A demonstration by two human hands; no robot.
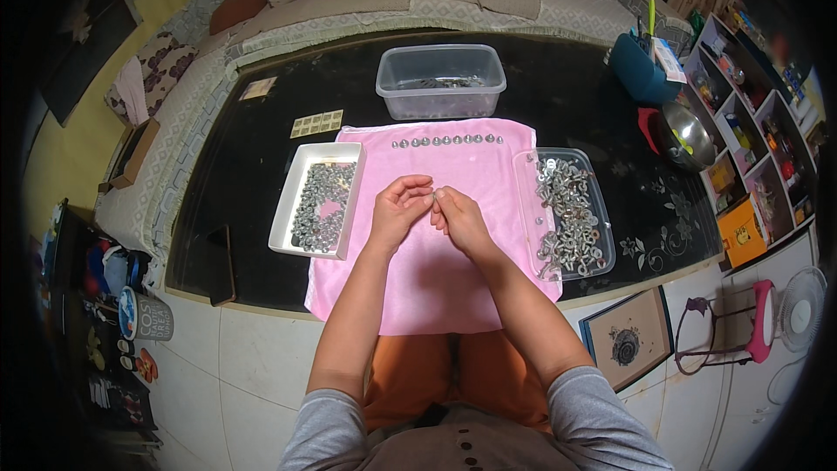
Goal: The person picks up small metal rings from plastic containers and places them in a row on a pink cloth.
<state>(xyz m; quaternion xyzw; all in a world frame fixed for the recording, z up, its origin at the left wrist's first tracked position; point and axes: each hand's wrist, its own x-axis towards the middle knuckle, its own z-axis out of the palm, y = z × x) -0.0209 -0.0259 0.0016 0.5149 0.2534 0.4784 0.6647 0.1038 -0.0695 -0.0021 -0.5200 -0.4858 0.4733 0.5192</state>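
Note:
Over a pink cloth, my left hand and my right hand meet at the fingertips, pinching a small metal piece between them; its exact kind is hidden. Beyond the hands, a row of small metal fasteners stands on the cloth. To the left, a white box holds many small metal nuts or washers. On the right, a clear plastic tray holds a heap of screws and washers, with a few pieces lying near its left side.
A clear plastic tub with small dark parts stands at the back of the black table. A phone lies at the left edge. A steel bowl, a blue holder and a shelf unit are on the right.

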